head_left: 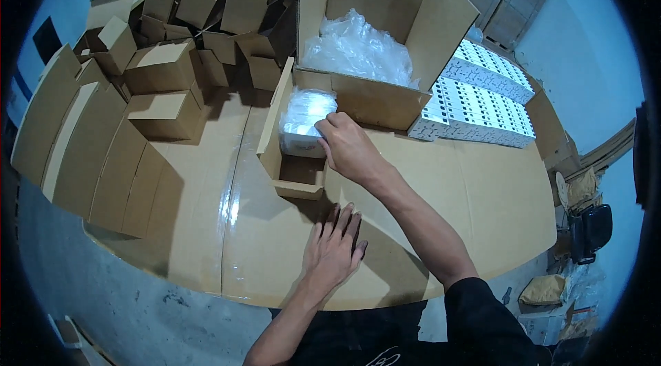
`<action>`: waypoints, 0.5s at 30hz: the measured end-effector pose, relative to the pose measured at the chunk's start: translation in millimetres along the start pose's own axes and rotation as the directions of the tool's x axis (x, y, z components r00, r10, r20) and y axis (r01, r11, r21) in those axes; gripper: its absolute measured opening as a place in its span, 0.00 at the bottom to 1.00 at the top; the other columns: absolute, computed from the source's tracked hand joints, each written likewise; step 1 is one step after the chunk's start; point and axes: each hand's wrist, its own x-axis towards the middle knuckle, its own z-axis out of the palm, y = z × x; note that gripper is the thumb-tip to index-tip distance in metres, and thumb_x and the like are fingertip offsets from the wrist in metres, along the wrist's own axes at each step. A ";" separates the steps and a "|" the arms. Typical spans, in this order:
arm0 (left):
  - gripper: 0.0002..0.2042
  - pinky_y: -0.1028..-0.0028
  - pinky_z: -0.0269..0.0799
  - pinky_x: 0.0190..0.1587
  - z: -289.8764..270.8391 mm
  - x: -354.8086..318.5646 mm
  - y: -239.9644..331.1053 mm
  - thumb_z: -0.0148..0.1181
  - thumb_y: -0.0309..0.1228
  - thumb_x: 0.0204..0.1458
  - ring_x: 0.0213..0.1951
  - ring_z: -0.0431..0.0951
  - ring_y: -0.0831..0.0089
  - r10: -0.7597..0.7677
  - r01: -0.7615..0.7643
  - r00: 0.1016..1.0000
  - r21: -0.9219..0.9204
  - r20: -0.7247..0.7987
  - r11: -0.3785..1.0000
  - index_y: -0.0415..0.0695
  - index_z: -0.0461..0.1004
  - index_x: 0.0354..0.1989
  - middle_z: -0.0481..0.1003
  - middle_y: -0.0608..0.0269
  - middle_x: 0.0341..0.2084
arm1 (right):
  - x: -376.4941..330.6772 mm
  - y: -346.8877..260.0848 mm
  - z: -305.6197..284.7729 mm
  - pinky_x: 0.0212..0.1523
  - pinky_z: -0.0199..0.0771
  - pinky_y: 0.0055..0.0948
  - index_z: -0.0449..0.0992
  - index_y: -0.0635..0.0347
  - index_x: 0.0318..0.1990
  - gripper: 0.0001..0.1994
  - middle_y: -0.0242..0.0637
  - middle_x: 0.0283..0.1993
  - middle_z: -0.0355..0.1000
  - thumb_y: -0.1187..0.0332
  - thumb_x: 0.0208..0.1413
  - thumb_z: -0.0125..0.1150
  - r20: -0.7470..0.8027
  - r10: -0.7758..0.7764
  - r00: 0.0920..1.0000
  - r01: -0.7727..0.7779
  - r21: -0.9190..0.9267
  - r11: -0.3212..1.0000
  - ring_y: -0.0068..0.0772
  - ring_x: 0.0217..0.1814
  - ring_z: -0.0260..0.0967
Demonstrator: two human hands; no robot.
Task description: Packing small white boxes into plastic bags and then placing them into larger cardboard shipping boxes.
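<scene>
A small open cardboard carton (298, 190) lies on the table in front of me. In its far part sits a white box (303, 145) wrapped in clear plastic, and the carton's near part shows bare cardboard. My right hand (349, 149) reaches over the carton's right side, its fingers curled against the right edge of the wrapped box; the fingertips are partly hidden. My left hand (332, 250) rests on the table just in front of the carton, fingers stretched out and holding nothing.
Behind the carton stands a large cardboard box (385, 104) holding crumpled clear plastic bags (361, 46). Rows of small white patterned boxes (482, 111) stand to the right. Brown cartons (165, 114) pile up at the far left, with upright cartons (96, 159) along the left edge.
</scene>
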 end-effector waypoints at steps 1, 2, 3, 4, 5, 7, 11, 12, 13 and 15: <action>0.28 0.52 0.54 0.71 -0.1 -0.1 -0.1 0.59 0.41 0.59 0.71 0.58 0.51 -0.005 0.005 1.000 0.004 0.004 1.000 0.39 0.68 0.65 0.62 0.52 0.70 | -0.9 -0.4 3.1 0.51 0.73 0.48 0.75 0.68 0.47 0.11 0.50 0.43 0.72 0.74 0.58 0.62 -0.015 -0.001 1.000 0.001 -0.034 0.999 0.54 0.49 0.70; 0.28 0.52 0.54 0.71 -0.2 -0.1 -0.2 0.59 0.41 0.59 0.72 0.58 0.51 -0.010 0.010 1.000 0.009 0.009 1.000 0.39 0.68 0.65 0.62 0.52 0.70 | -1.8 -1.1 5.8 0.51 0.73 0.48 0.75 0.68 0.47 0.11 0.50 0.43 0.72 0.74 0.58 0.62 -0.016 0.000 1.000 -0.001 -0.034 0.999 0.54 0.49 0.70; 0.28 0.52 0.54 0.71 -0.3 0.0 0.0 0.59 0.41 0.59 0.72 0.58 0.51 -0.008 0.008 1.000 0.008 0.010 1.000 0.39 0.68 0.65 0.62 0.52 0.70 | -2.8 -2.1 7.4 0.50 0.73 0.48 0.75 0.67 0.46 0.11 0.50 0.42 0.72 0.74 0.58 0.63 -0.025 0.012 1.000 -0.013 -0.043 0.999 0.53 0.48 0.70; 0.28 0.52 0.54 0.71 -0.5 -0.1 0.2 0.59 0.41 0.59 0.72 0.57 0.51 -0.005 0.005 1.000 0.011 0.004 1.000 0.39 0.68 0.65 0.61 0.52 0.70 | -3.3 -2.8 8.6 0.50 0.73 0.48 0.75 0.65 0.46 0.10 0.49 0.42 0.72 0.74 0.57 0.63 -0.035 0.023 0.999 -0.025 -0.051 0.998 0.52 0.47 0.69; 0.29 0.53 0.54 0.71 -0.3 -0.1 0.3 0.59 0.42 0.59 0.72 0.57 0.52 -0.001 0.001 1.000 0.014 -0.001 1.000 0.38 0.67 0.66 0.61 0.52 0.70 | -3.4 -3.7 9.0 0.50 0.73 0.48 0.75 0.65 0.46 0.10 0.49 0.42 0.72 0.74 0.57 0.63 -0.036 0.026 0.999 -0.028 -0.052 0.998 0.52 0.47 0.69; 0.28 0.52 0.53 0.71 0.3 -0.3 0.0 0.59 0.41 0.59 0.72 0.57 0.51 -0.005 0.005 1.000 0.020 0.002 1.000 0.38 0.67 0.65 0.61 0.52 0.70 | -2.7 -7.8 9.4 0.49 0.73 0.46 0.76 0.64 0.42 0.08 0.49 0.42 0.72 0.74 0.56 0.64 -0.037 0.062 0.997 -0.064 -0.040 0.997 0.51 0.46 0.69; 0.28 0.51 0.53 0.71 -1.0 -0.3 2.2 0.59 0.41 0.59 0.72 0.57 0.49 -0.024 0.024 1.000 -0.003 0.003 1.000 0.38 0.68 0.65 0.61 0.52 0.70 | -3.5 -7.2 16.0 0.50 0.73 0.44 0.79 0.63 0.40 0.07 0.47 0.43 0.72 0.73 0.55 0.66 -0.035 0.060 0.998 -0.063 -0.083 0.995 0.50 0.48 0.68; 0.28 0.51 0.53 0.71 -0.9 0.9 2.4 0.59 0.41 0.59 0.72 0.57 0.49 -0.023 0.023 1.000 -0.001 0.005 1.000 0.38 0.68 0.65 0.61 0.52 0.70 | -3.9 -10.1 15.7 0.50 0.73 0.45 0.80 0.64 0.39 0.07 0.47 0.44 0.71 0.72 0.54 0.67 -0.058 0.047 0.997 -0.051 -0.064 0.997 0.49 0.48 0.68; 0.29 0.51 0.52 0.72 0.0 2.6 2.1 0.59 0.42 0.59 0.71 0.58 0.50 -0.016 0.015 1.000 0.020 0.010 1.000 0.38 0.68 0.65 0.62 0.52 0.69 | -4.4 -12.2 14.4 0.50 0.73 0.45 0.81 0.64 0.38 0.08 0.46 0.45 0.71 0.70 0.54 0.68 -0.082 0.036 0.996 -0.040 -0.048 0.998 0.49 0.49 0.68; 0.29 0.51 0.50 0.73 4.3 6.1 2.8 0.58 0.44 0.59 0.71 0.59 0.52 0.007 -0.008 1.000 0.033 0.025 0.999 0.39 0.68 0.66 0.62 0.53 0.69 | -6.9 -15.3 -1.4 0.53 0.73 0.46 0.80 0.63 0.45 0.12 0.48 0.50 0.69 0.69 0.55 0.68 -0.002 0.094 0.996 -0.094 -0.084 0.992 0.50 0.52 0.67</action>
